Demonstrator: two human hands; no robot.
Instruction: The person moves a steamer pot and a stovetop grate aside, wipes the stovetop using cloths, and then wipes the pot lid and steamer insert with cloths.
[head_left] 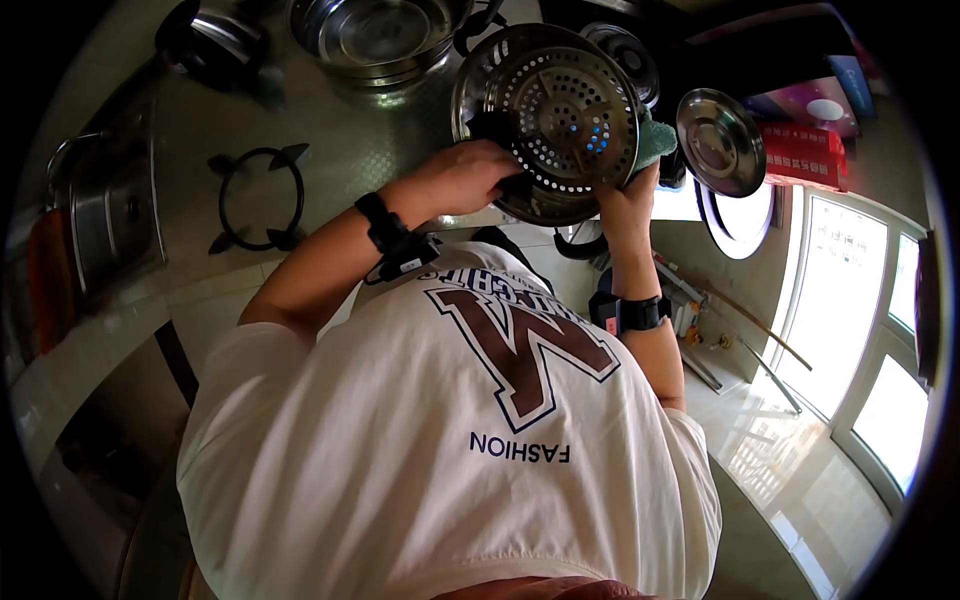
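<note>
A shiny metal steamer tray [562, 125] with round holes sits in front of me, tilted toward me, with a wider metal rim around it. My right hand [630, 205] grips its near right edge, thumb on the rim. A green cloth [655, 138] shows beside those fingers at the edge. My left hand [465, 178] is closed at the tray's left side, its fingers around a dark, soft-looking thing [493, 128] pressed against the metal. What exactly that dark thing is, I cannot make out. A black loop handle [580, 243] juts out below the tray.
Another metal pot [385, 35] stands on the counter behind, left of the tray. A burner ring [260, 200] and a kettle-like pot [212, 38] are at left. Metal lids [720, 143] and a red box [803, 155] lie right. Poles [760, 325] lean near the glass door.
</note>
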